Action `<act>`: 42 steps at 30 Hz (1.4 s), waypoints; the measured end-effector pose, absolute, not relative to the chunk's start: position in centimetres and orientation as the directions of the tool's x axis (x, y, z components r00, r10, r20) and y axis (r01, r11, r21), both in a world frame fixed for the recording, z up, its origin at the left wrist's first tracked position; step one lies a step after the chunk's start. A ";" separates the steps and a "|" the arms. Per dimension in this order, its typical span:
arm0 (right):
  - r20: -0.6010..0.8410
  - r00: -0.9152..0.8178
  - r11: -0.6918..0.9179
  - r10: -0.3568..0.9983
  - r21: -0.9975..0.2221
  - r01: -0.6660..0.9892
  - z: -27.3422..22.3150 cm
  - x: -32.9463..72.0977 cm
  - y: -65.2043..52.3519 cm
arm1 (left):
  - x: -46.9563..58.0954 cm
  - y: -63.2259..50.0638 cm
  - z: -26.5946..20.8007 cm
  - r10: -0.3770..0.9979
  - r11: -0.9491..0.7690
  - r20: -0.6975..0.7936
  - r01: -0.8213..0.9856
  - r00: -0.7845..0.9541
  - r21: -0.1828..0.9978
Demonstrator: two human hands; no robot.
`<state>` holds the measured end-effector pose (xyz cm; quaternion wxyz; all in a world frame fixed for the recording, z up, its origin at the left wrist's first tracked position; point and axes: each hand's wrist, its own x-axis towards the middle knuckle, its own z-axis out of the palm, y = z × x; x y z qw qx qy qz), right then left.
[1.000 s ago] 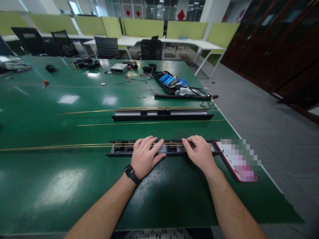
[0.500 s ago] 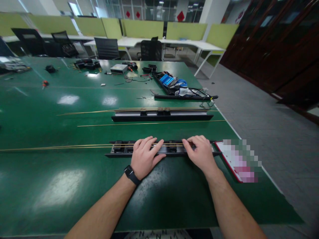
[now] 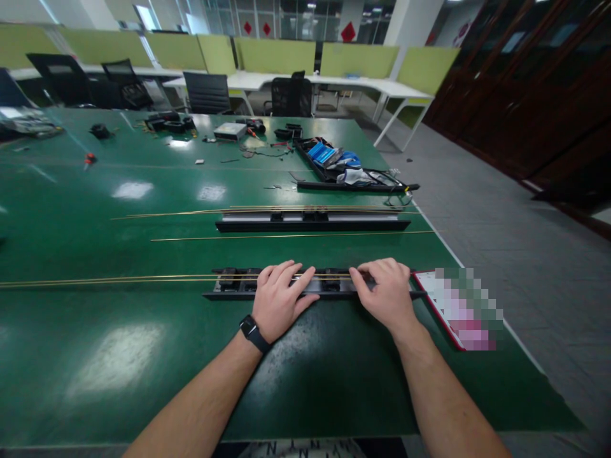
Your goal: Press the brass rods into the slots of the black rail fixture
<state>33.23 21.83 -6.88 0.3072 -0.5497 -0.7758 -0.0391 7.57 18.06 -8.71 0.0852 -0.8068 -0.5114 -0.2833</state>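
A long black channel-shaped rail (image 3: 233, 296) with black blocks inside lies crosswise on the table in front of me. Thin brass rods (image 3: 119, 279) run along it and stick out far past its left end. My left hand (image 3: 281, 296) rests over the middle of the rail, fingers spread and lying across the rods. Toward the rail's right end, my right hand (image 3: 386, 289) is closed, thumb and curled fingers pinched at the rods; its fingertips are partly hidden.
Behind lies a second black rail (image 3: 312, 226) with rods on it, and a single loose brass rod (image 3: 286, 236). A red-edged sheet (image 3: 442, 305), partly pixelated, lies at right. Farther back are a black tray of blue packs (image 3: 322, 154) and a grey box (image 3: 230, 131).
Both hands stay in nearly the same place on the rail. The whole view has shifted very slightly.
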 end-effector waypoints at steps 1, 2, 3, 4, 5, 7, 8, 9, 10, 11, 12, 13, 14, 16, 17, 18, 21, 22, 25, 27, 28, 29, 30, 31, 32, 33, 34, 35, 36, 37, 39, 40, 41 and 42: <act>0.512 -0.224 0.405 0.829 -0.273 0.872 -6.9 33.1 21.8 | 7.6 18.1 -8.7 0.776 -0.464 0.545 0.873 0.318 0.152; 0.506 -0.236 0.412 0.829 -0.269 0.871 -6.9 33.1 21.8 | 7.6 18.1 -8.7 0.776 -0.465 0.545 0.872 0.318 0.152; 0.503 -0.242 0.413 0.830 -0.262 0.872 -6.9 33.2 21.8 | 7.6 18.1 -8.7 0.775 -0.465 0.545 0.872 0.318 0.152; 0.501 -0.241 0.408 0.831 -0.254 0.877 -6.9 33.3 21.8 | 7.6 18.1 -8.7 0.775 -0.465 0.547 0.872 0.318 0.152; 0.501 -0.235 0.397 0.833 -0.245 0.884 -6.9 33.4 21.9 | 7.6 18.1 -8.7 0.774 -0.465 0.548 0.872 0.317 0.152; 0.504 -0.222 0.374 0.835 -0.223 0.900 -6.9 33.7 22.0 | 7.6 18.1 -8.7 0.772 -0.465 0.551 0.873 0.316 0.150; 0.506 -0.219 0.366 0.834 -0.212 0.906 -7.0 33.8 22.0 | 7.6 18.1 -8.8 0.772 -0.465 0.552 0.873 0.317 0.149; 0.509 -0.219 0.364 0.832 -0.204 0.909 -7.0 33.9 22.0 | 7.6 18.1 -8.8 0.772 -0.465 0.552 0.873 0.317 0.149; 0.515 -0.220 0.365 0.828 -0.198 0.910 -7.0 33.9 22.0 | 7.6 18.1 -8.8 0.772 -0.464 0.551 0.873 0.317 0.148; 0.526 -0.221 0.369 0.821 -0.195 0.909 -7.0 33.9 22.0 | 7.6 18.1 -8.8 0.773 -0.463 0.551 0.874 0.316 0.148; 0.543 -0.219 0.375 0.810 -0.194 0.906 -6.9 33.8 21.9 | 7.6 18.1 -8.9 0.773 -0.462 0.551 0.874 0.316 0.148; 0.564 -0.218 0.383 0.796 -0.192 0.904 -6.9 33.7 21.8 | 7.6 18.1 -8.9 0.773 -0.462 0.550 0.875 0.315 0.147; 0.587 -0.218 0.393 0.780 -0.188 0.900 -6.8 33.6 21.8 | 7.6 18.1 -8.9 0.773 -0.461 0.551 0.875 0.315 0.146; 0.625 -0.225 0.417 0.747 -0.177 0.892 -6.7 33.4 21.6 | 7.6 18.1 -8.9 0.771 -0.460 0.553 0.876 0.315 0.142; 0.640 -0.230 0.429 0.733 -0.172 0.887 -6.6 33.3 21.5 | 7.6 18.1 -8.9 0.770 -0.460 0.554 0.877 0.315 0.141; 0.652 -0.235 0.440 0.721 -0.169 0.882 -6.5 33.3 21.5 | 7.6 18.1 -8.9 0.769 -0.461 0.556 0.876 0.315 0.140; 0.664 -0.263 0.485 0.700 -0.172 0.858 -6.4 33.3 21.5 | 7.6 18.1 -8.8 0.765 -0.462 0.561 0.876 0.315 0.138; 0.659 -0.280 0.506 0.698 -0.178 0.844 -6.4 33.3 21.5 | 7.7 18.1 -8.8 0.765 -0.462 0.561 0.876 0.316 0.137; 0.632 -0.321 0.549 0.705 -0.201 0.811 -6.6 33.3 21.7 | 7.7 18.1 -8.9 0.767 -0.461 0.558 0.877 0.317 0.136; 0.620 -0.317 0.535 0.718 -0.200 0.821 -6.7 33.2 21.7 | 7.6 18.1 -8.9 0.769 -0.460 0.556 0.877 0.316 0.137; 0.616 -0.310 0.520 0.725 -0.193 0.832 -6.7 33.2 21.7 | 7.6 18.1 -8.9 0.769 -0.460 0.555 0.877 0.316 0.138; 0.611 -0.305 0.505 0.730 -0.183 0.843 -6.7 33.1 21.7 | 7.6 18.1 -8.9 0.770 -0.460 0.554 0.877 0.317 0.138; 0.607 -0.304 0.494 0.735 -0.171 0.852 -6.7 33.1 21.7 | 7.7 18.1 -8.9 0.770 -0.460 0.553 0.877 0.318 0.137; 0.602 -0.305 0.486 0.738 -0.160 0.859 -6.7 33.2 21.7 | 7.7 18.1 -8.9 0.770 -0.460 0.552 0.877 0.319 0.136; 0.596 -0.309 0.480 0.741 -0.149 0.864 -6.7 33.2 21.7 | 7.7 18.1 -8.9 0.771 -0.459 0.552 0.878 0.318 0.135; 0.592 -0.310 0.475 0.744 -0.142 0.869 -6.7 33.4 21.8 | 7.7 18.1 -8.9 0.772 -0.457 0.551 0.879 0.317 0.134; 0.591 -0.309 0.469 0.746 -0.136 0.872 -6.7 33.5 21.8 | 7.7 18.1 -8.8 0.773 -0.455 0.551 0.881 0.315 0.134; 0.590 -0.305 0.462 0.748 -0.134 0.877 -6.7 33.8 21.8 | 7.8 18.1 -8.8 0.775 -0.453 0.549 0.881 0.314 0.134; 0.590 -0.298 0.454 0.750 -0.133 0.881 -6.7 34.0 21.9 | 7.8 18.1 -8.8 0.776 -0.452 0.547 0.882 0.314 0.135; 0.591 -0.291 0.446 0.752 -0.133 0.885 -6.7 34.2 21.9 | 7.8 18.1 -8.8 0.777 -0.451 0.545 0.882 0.314 0.135; 0.596 -0.279 0.437 0.753 -0.135 0.889 -6.7 34.4 21.9 | 7.7 18.1 -8.8 0.778 -0.452 0.543 0.882 0.315 0.136; 0.601 -0.274 0.435 0.751 -0.138 0.890 -6.7 34.4 21.9 | 7.7 18.2 -8.8 0.778 -0.453 0.542 0.881 0.316 0.136; 0.607 -0.270 0.435 0.747 -0.141 0.889 -6.8 34.3 21.8 | 7.7 18.2 -8.8 0.778 -0.454 0.542 0.881 0.318 0.135; 0.614 -0.267 0.438 0.743 -0.144 0.887 -6.8 34.2 21.8 | 7.7 18.2 -8.8 0.777 -0.455 0.543 0.881 0.319 0.133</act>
